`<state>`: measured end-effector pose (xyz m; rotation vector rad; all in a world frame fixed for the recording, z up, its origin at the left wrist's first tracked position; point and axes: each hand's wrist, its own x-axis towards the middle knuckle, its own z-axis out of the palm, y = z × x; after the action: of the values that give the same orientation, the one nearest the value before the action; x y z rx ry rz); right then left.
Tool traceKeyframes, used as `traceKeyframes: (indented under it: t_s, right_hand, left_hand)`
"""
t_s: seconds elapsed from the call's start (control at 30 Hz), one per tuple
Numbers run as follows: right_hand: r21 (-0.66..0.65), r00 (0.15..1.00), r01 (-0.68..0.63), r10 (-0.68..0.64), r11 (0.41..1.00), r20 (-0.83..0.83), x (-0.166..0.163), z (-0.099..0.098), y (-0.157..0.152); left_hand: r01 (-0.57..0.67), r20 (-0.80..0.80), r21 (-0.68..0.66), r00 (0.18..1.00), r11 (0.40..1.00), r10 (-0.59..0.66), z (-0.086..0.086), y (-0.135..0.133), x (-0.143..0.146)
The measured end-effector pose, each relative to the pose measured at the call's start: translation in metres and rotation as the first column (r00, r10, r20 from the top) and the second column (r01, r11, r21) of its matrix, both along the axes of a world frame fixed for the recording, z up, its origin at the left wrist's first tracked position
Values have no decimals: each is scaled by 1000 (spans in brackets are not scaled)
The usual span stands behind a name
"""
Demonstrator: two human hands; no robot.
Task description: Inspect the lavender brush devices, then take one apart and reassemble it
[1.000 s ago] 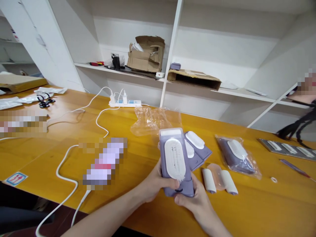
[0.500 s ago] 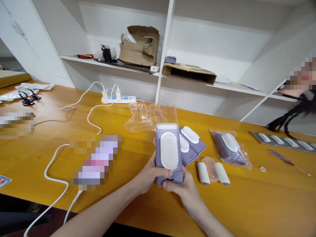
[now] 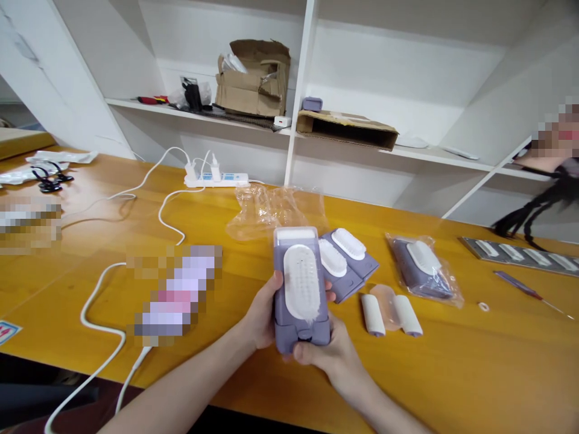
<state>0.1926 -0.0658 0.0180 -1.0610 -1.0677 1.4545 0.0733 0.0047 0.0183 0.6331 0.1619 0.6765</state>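
Both my hands hold a purple rectangular device with a white oval pad on its face, upright above the orange table. My left hand wraps its left side and back. My right hand grips its bottom end. Right behind it lie two more purple devices with white pads, side by side on the table. Two white rollers on a clear tray lie to their right.
A bagged purple device lies further right, an empty clear bag behind. A white power strip with cables runs left. Shelves hold a cardboard box. A grey tray, a thin purple tool, and another person at far right.
The device has sunk a little lower and tilted toward me. My left thumb has shifted from the lower front to the left edge, and my right hand has moved under its bottom end.
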Motion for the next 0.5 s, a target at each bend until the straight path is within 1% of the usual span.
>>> traceKeyframes:
  t_s: [0.13, 0.27, 0.33, 0.5]
  right_hand:
    - [-52, 999, -20, 18, 998, -40, -1, 1, 0]
    - [-107, 998, -8, 1, 994, -69, -1, -2, 0]
    - [-133, 996, -3, -9, 991, -88, -1, -5, -1]
    - [-177, 994, -17, -2, 984, -106, -1, -10, 0]
  left_hand:
    - [4, -19, -116, 1000, 993, -7, -1, 4, 0]
    - [-10, -18, -149, 1000, 989, 7, 1, 7, 1]
    - [-50, -44, -164, 998, 985, 43, 2, 7, 4]
    - [-205, -109, -174, 976, 963, 188, -1, -1, 9]
